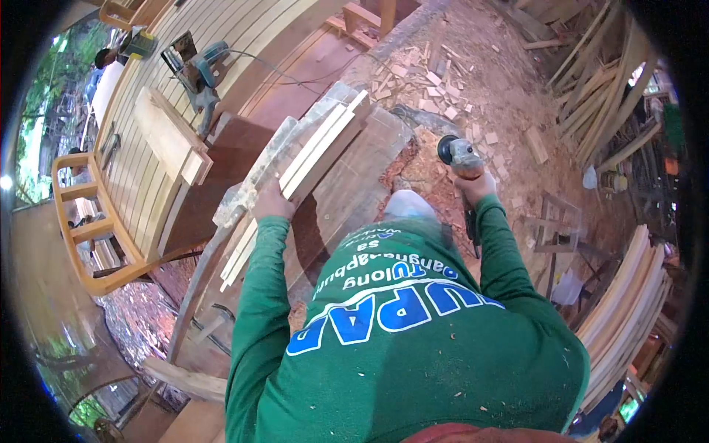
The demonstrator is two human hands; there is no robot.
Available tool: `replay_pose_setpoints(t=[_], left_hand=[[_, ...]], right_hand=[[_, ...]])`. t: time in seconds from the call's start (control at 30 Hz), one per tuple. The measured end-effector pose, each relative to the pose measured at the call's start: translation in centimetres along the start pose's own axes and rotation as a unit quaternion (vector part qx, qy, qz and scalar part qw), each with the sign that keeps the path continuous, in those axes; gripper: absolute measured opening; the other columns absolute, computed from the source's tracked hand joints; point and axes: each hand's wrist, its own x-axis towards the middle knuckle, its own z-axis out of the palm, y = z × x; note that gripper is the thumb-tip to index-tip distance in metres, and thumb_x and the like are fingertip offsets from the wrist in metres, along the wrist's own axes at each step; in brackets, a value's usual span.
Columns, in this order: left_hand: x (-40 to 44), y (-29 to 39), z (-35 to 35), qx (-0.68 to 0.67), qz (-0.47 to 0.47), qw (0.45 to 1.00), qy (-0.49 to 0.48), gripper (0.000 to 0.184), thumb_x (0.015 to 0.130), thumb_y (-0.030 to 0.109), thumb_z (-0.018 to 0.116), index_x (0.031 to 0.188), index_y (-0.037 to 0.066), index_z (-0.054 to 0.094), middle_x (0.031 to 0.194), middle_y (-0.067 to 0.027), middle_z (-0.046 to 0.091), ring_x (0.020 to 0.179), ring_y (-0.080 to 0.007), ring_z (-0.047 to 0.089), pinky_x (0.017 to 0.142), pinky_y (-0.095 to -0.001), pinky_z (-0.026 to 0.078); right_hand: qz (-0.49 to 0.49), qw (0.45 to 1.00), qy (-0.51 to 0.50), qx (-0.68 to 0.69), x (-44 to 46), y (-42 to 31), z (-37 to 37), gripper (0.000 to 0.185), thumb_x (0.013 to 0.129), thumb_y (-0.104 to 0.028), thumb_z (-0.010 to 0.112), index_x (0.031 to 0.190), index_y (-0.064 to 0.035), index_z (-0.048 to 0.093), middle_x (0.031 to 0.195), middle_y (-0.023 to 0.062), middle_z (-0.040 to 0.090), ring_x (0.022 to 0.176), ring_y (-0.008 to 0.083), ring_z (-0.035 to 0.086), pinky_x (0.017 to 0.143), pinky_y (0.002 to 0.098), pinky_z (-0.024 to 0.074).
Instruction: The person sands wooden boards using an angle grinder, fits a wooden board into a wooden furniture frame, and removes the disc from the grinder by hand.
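Hand on the right (476, 184) curls around a grinder (464, 157), disc (446, 149) just beyond it; likely heavy and stiff, best held by the body. Left hand (273, 201) touches 2 or more strips (317, 156), probably light, running past it over the desk (362, 168); I can't tell its grip.

On the person's green long-sleeved fabric shirt (473, 369), the print stands upside down in view. Large white-edged blue letters (353, 325), partly lost in folds, appear to spell "TUPAD". Smaller lettering (362, 278) beyond them reads "TUlong", then "Panghanapbu…" curving out of sight, then "sa"; the farthest lines are too small to read surely.
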Motion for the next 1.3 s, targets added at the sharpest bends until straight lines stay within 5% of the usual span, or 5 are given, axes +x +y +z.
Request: replay_pose_setpoints(t=[0.67,0.83,0.97,1.1,1.3], left_hand=[[0.8,-0.5,4.6,-0.263,0.083,0.93,-0.242,0.07,0.058,0.04,0.096,0.115,0.007,0.073,0.101,-0.0085,0.075,0.09,-0.0214,0.07,0.085,-0.0353,0.054],[-0.2,-0.2,3.4,-0.064,0.043,0.99,-0.12,0.11,0.055,0.045,0.097,0.149,0.013,0.049,0.14,-0.0155,0.061,0.132,-0.0344,0.055,0.112,-0.0408,0.044],[-1.2,-2.9,7.8,-0.117,-0.122,0.976,-0.136,0.133,0.06,0.063,0.088,0.162,0.014,0.018,0.16,-0.0302,0.027,0.15,-0.0484,0.022,0.117,-0.0661,0.028],[-2.4,-0.3,6.6,-0.013,-0.335,0.919,-0.208,0.144,0.056,0.071,0.088,0.163,0.012,0.011,0.166,-0.0295,0.006,0.153,-0.0519,0.004,0.122,-0.0666,0.007],[-2.7,-0.5,6.7,-0.104,-0.382,0.895,-0.205,0.148,0.058,0.07,0.087,0.161,0.001,0.005,0.164,-0.0335,0.005,0.153,-0.051,-0.002,0.121,-0.0663,0.01]], right_hand=[[-0.098,0.985,-0.062,0.13,1.0,-1.9,-3.6,0.046,0.07,-0.029,0.083,0.108,-0.0046,0.075,0.098,0.0061,0.077,0.09,0.0167,0.071,0.079,0.0334,0.0555],[-0.063,0.997,-0.043,0.002,2.3,-2.6,-4.2,0.046,0.069,-0.029,0.083,0.106,-0.0031,0.074,0.095,0.0117,0.076,0.089,0.0216,0.073,0.081,0.0371,0.0563],[-0.119,0.987,-0.101,0.034,1.1,-6.4,-3.8,0.05,0.068,-0.033,0.083,0.11,-0.0059,0.074,0.097,0.0145,0.077,0.095,0.027,0.075,0.084,0.0399,0.057],[-0.221,0.956,-0.183,0.06,5.0,-5.9,0.9,0.048,0.069,-0.033,0.083,0.108,-0.0069,0.075,0.097,0.0132,0.077,0.091,0.026,0.074,0.084,0.038,0.057],[-0.26,0.95,-0.173,0.008,3.9,-14.4,1.5,0.046,0.068,-0.035,0.084,0.102,-0.0043,0.074,0.094,0.0157,0.076,0.088,0.0291,0.074,0.083,0.0385,0.0569]])
